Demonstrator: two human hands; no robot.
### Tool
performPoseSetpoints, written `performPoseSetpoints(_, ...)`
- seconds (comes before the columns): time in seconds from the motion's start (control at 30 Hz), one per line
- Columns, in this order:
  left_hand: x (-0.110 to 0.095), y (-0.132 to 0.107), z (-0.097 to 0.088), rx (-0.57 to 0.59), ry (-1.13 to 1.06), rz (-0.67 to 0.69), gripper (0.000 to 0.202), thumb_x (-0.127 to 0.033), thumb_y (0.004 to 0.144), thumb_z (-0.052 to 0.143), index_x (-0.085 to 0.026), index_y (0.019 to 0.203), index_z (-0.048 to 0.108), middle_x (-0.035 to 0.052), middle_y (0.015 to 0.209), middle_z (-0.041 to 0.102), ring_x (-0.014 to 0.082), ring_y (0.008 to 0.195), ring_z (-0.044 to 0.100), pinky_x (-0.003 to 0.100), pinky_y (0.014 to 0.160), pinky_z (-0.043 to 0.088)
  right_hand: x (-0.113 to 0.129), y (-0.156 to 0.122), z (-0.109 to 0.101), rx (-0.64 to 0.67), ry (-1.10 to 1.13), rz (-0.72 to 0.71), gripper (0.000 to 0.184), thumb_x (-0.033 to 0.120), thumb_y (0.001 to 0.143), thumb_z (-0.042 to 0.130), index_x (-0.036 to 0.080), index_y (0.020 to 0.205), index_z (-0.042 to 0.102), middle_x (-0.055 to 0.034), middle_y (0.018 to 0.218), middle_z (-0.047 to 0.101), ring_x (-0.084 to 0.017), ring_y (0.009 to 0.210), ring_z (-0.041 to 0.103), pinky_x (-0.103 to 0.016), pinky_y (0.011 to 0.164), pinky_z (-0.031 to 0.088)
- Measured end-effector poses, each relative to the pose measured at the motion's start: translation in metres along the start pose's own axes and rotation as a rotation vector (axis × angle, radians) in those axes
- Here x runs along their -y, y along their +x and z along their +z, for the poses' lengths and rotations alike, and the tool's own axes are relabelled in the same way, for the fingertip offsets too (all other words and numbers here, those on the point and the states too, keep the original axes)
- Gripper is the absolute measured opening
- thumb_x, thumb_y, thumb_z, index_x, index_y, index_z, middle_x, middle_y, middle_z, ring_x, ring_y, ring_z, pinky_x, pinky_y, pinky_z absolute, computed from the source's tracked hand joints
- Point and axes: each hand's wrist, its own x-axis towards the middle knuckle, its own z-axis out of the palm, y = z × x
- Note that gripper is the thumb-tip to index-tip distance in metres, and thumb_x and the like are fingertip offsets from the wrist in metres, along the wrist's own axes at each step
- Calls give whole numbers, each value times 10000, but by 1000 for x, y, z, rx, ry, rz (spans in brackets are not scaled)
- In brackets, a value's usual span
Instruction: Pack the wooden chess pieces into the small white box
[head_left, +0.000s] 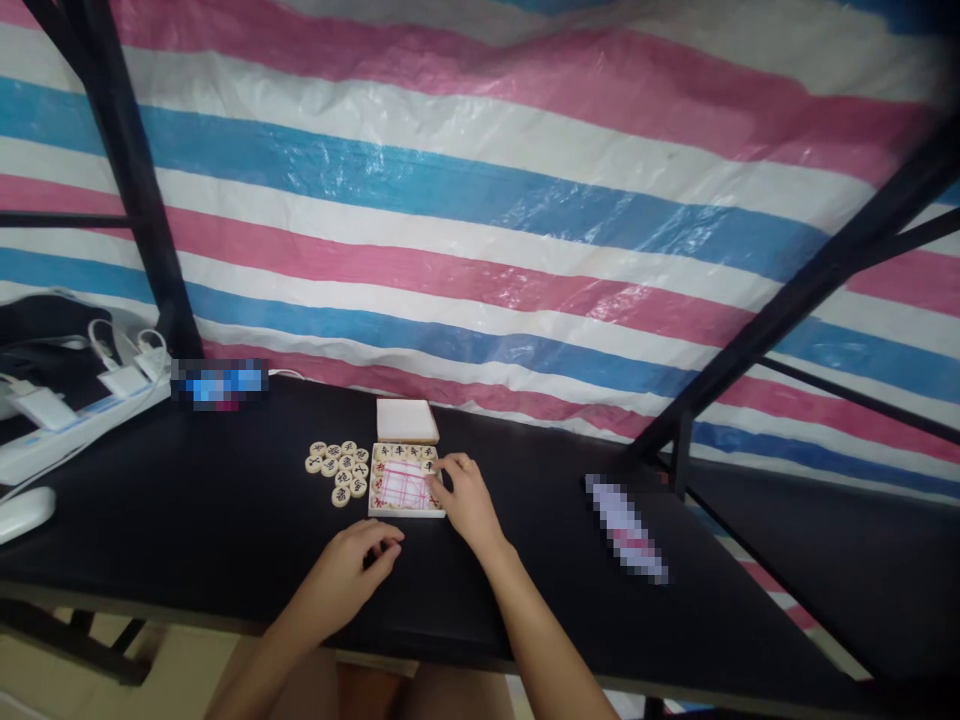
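A shallow white box (407, 513) sits on the black table, with round xiangqi pieces along its top and sides and a folded paper board with red lines (403, 484) in its middle. At the box's right side, the thumb and forefinger of my right hand (466, 500) close around a xiangqi piece (429, 466) in the upper right corner. My left hand (352, 565) lies in front of the box, holding nothing, its fingers loosely curved and the thumb apart. Left of the box lies a cluster of several black-marked xiangqi pieces (345, 463).
Behind the box is its white lid (406, 420). A power strip with chargers (90, 410) and a white mouse-like object (27, 514) are at the left. Blurred items lie at the back left and right (626, 528). Black metal posts (139, 190) frame a striped plastic sheet (465, 200).
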Motion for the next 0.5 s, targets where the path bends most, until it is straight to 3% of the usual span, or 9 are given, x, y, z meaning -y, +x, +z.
performPoseSetpoints(0.1,2,0,0,4,12,-1,215,-219,840,483,-221,948,668,24,906,687,158,758,616,255,726,482,0,-1,0,-7,-3,-24,178,210,850,509,206,946,659,-77,977,572,-226,929,529,-372,861,451)
performPoseSetpoints(0.27,4,-1,2,-34,41,33,214,-216,840,477,-221,935,669,26,894,679,163,767,620,265,739,491,4,-4,-7,-49,23,-34,237,232,870,485,210,1052,635,-89,1022,574,-232,969,533,-381,875,448)
performPoseSetpoints(0.37,6,0,1,-130,144,55,223,-200,856,450,-218,925,661,37,917,674,182,841,615,288,787,484,14,-18,-16,-92,71,-28,231,238,881,473,206,1063,611,-90,1022,582,-238,984,528,-393,891,436)
performPoseSetpoints(0.5,12,3,-12,-289,471,3,226,-182,846,450,-203,938,656,59,938,665,230,882,587,351,806,460,35,-49,-24,-66,201,-20,193,206,890,454,219,1001,611,-71,949,611,-216,927,564,-348,841,458)
